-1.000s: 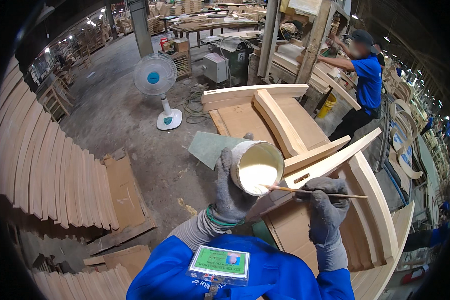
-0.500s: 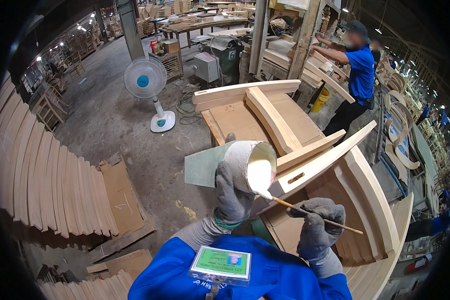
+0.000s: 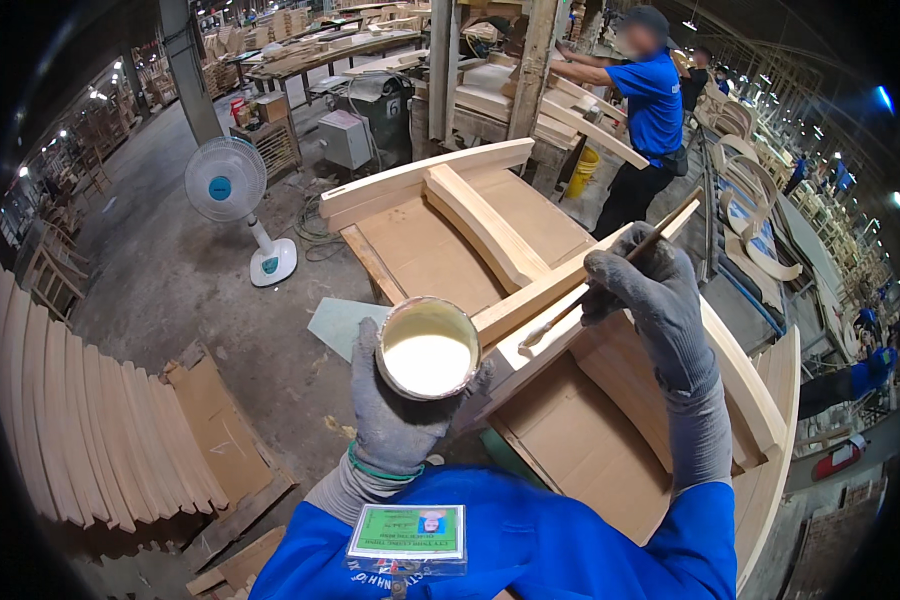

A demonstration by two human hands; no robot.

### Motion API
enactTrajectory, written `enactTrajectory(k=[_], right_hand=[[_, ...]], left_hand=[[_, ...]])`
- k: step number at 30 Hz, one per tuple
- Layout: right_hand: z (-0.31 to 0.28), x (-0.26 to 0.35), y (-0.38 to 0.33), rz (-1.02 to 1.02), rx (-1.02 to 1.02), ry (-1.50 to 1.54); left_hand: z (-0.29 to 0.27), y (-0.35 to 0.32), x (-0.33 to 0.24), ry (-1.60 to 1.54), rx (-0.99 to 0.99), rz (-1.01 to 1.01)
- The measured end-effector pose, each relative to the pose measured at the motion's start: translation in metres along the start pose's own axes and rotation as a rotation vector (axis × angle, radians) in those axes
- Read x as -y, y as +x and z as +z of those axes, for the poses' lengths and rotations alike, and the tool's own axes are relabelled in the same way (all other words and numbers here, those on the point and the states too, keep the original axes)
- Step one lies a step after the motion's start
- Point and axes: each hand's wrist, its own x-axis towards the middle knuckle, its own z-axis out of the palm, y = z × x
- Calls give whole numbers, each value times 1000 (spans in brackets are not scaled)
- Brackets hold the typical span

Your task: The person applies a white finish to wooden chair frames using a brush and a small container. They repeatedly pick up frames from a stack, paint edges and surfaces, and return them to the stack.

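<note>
My left hand (image 3: pixel 395 430), in a grey glove, is closed around a round cup (image 3: pixel 427 316) of white, glue-like liquid (image 3: pixel 428 365). The cup's mouth tilts toward me. In my gloved right hand (image 3: pixel 665 310), a thin wooden stick (image 3: pixel 663 237) is pinched, its upper end pointing up and to the right. White liquid coats its lower tip, which is over the near wooden rail (image 3: pixel 507 362), around where a slot lies; whether it touches the wood I cannot tell. A curved wooden piece (image 3: pixel 485 230) lies on the cardboard-topped stand beyond.
A white fan (image 3: pixel 226 180) stands on the floor at left. Rows of curved wooden slats (image 3: pixel 80 420) fill the lower left. A co-worker in blue (image 3: pixel 650 105) handles boards at the back right, close to a yellow bucket (image 3: pixel 582 172). Curved frame parts (image 3: pixel 750 390) lie at right.
My left hand has tipped the cup back more upright and lowered it to the left. My right hand has lifted the stick out of the cup and taken its tip to the rail.
</note>
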Motion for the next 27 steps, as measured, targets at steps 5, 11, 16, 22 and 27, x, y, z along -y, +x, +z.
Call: enactTrajectory(k=[5, 11, 16, 22, 27], right_hand=[[7, 5, -3, 13, 46, 7], [4, 3, -3, -13, 48, -32], [-11, 7, 6, -71, 11, -97], [-14, 7, 12, -85, 61, -190], [-10, 10, 10, -121, 81, -292]], left_hand=[[-9, 2, 3, -8, 25, -10], [-10, 1, 4, 0, 76, -7], [-9, 3, 6, 33, 54, -5], [-13, 4, 7, 70, 57, 33], [-10, 3, 8, 180, 88, 97]])
